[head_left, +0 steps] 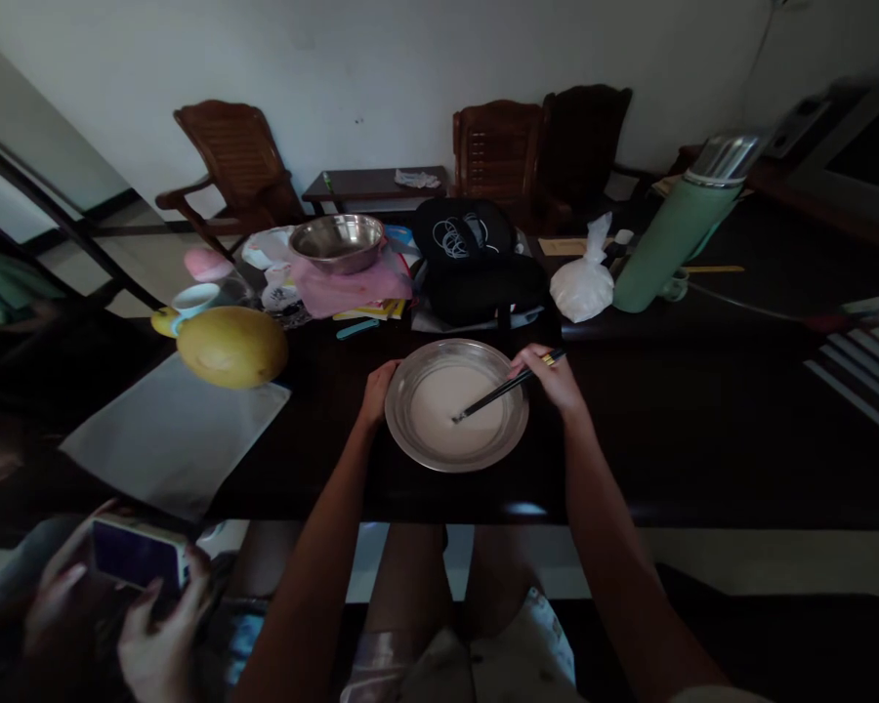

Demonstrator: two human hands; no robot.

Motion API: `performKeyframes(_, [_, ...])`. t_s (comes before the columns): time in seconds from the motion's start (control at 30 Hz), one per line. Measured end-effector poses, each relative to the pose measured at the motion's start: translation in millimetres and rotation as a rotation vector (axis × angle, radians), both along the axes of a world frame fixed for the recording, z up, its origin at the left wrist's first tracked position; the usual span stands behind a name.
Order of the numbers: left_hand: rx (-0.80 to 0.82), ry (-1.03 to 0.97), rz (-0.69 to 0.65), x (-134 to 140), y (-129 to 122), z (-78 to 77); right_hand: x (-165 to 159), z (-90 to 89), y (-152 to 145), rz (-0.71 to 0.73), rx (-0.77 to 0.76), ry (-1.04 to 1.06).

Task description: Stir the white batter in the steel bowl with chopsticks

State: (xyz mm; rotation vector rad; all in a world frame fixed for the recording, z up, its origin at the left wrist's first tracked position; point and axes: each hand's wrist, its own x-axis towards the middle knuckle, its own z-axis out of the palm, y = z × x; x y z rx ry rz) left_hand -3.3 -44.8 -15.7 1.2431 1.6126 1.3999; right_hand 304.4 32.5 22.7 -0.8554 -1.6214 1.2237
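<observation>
A round metal bowl (458, 464) stands on the dark table in front of me, with a pale, milky mixture (439, 410) inside. My left hand (379, 393) grips the bowl's left rim, its fingers partly hidden behind the side. Black chopsticks (494, 393) with gold bands are held in my right hand (547, 376), closed near their upper end over the bowl's right rim. Their tips dip into the mixture near its middle, and a little whitish paste clings there.
Behind the bowl lies a black case (476, 278). Further right are a tied bag of white powder (584, 283) and a green thermos (678, 234). A yellow melon (232, 347), a white sheet (176, 430) and another metal bowl (337, 242) are leftward. Another person's hands hold a phone (138, 554).
</observation>
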Motion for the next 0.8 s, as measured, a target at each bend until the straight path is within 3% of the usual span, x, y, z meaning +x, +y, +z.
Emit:
performKeyframes(0.07, [-0.005,-0.005,0.003,1,0,-0.1,-4,-2.4,1,0.040,0.004,-0.022])
performKeyframes(0.27, [0.038,-0.023,-0.014,1,1,0.2,0,0.9,7,-0.178,-0.070,0.063])
performKeyframes(0.47, [0.027,-0.053,0.062,2,2,-1.1,-12,18.3,13,0.155,0.015,-0.086])
performKeyframes(0.57, [0.030,-0.012,0.093,4,1,0.4,-8,20.0,24,0.092,0.032,-0.069])
performKeyframes(0.63, [0.025,0.022,0.107,5,1,0.8,1,15.8,30,0.073,-0.034,-0.047])
performKeyframes(0.73, [0.019,0.045,0.124,3,2,-0.9,10,5.1,30,0.184,-0.069,-0.047])
performKeyframes(0.8, [0.015,0.041,0.131,2,3,-2.6,10,-0.8,27,0.227,0.000,-0.057])
